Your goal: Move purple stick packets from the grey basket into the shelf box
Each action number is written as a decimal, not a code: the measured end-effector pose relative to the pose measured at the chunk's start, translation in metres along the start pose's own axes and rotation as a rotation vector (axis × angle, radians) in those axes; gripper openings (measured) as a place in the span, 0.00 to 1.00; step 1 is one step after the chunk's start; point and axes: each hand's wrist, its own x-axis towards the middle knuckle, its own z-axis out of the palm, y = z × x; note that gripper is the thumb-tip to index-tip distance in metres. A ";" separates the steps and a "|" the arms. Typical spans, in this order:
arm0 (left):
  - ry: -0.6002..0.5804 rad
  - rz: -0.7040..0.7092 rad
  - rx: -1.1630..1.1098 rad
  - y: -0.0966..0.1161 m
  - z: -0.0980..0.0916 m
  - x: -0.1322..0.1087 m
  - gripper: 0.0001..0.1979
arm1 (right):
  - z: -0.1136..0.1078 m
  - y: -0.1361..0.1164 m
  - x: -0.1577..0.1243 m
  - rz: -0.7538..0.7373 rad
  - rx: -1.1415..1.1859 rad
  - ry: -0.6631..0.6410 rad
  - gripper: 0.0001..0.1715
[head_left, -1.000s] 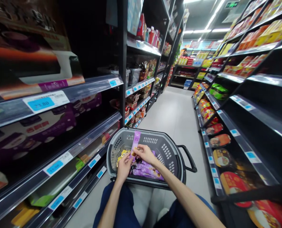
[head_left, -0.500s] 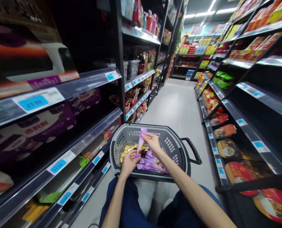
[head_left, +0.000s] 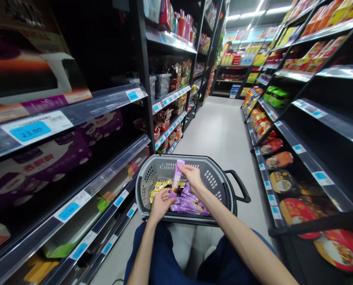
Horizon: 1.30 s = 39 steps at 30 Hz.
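A narrow purple snack packet is held upright, slightly tilted, over the grey shopping basket. My right hand is closed on its upper part, pinching the edge between thumb and fingers. Lower down, my left hand grips the bottom end of the same packet. Inside the basket, more purple packets lie in a loose pile on the right. Yellow packets lie on the left, partly hidden behind my left hand.
The basket's black handle sticks out to the right. Close on the left runs a black shelf unit with price tags. Another shelf holds bowl-shaped food packs on the right. Between them the pale floor stretches away to a far shelf.
The view has shifted slightly. Both hands keep their hold on the purple packet, in almost the same place over the basket.
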 end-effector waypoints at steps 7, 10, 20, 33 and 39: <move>0.008 0.017 -0.004 0.003 0.003 -0.001 0.24 | 0.002 0.000 -0.002 -0.009 0.009 0.024 0.22; 0.031 0.001 -0.025 0.003 0.004 -0.001 0.23 | 0.002 -0.002 -0.003 -0.015 0.004 0.033 0.22; 0.025 0.018 -0.008 0.007 0.003 -0.003 0.24 | 0.003 -0.002 -0.002 0.019 0.026 0.057 0.21; 0.007 0.066 0.026 0.000 0.003 -0.006 0.22 | -0.003 -0.001 0.001 0.041 0.047 0.060 0.21; 0.030 0.078 0.073 0.002 0.004 -0.009 0.20 | -0.003 0.000 0.001 0.056 0.059 0.059 0.22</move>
